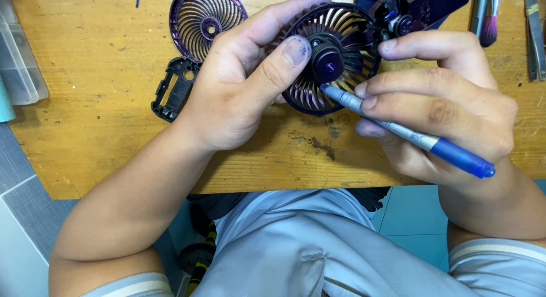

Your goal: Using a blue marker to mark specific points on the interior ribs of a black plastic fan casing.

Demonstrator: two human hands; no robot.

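Note:
My left hand (242,84) grips a round dark purple fan grille (341,32) with a motor hub (328,61) at its middle, thumb pressed beside the hub. My right hand (438,104) holds a screwdriver (409,132) with a grey shaft and blue handle, its tip touching the grille just below the hub. The fan's dark body (421,7) sticks out above my right fingers.
A second purple grille (206,18) lies on the wooden table (102,132) at the back, with a black plastic frame part (173,89) beside it. A clear plastic box (20,64) sits at the left edge. Tools and a brush (489,18) lie at the right.

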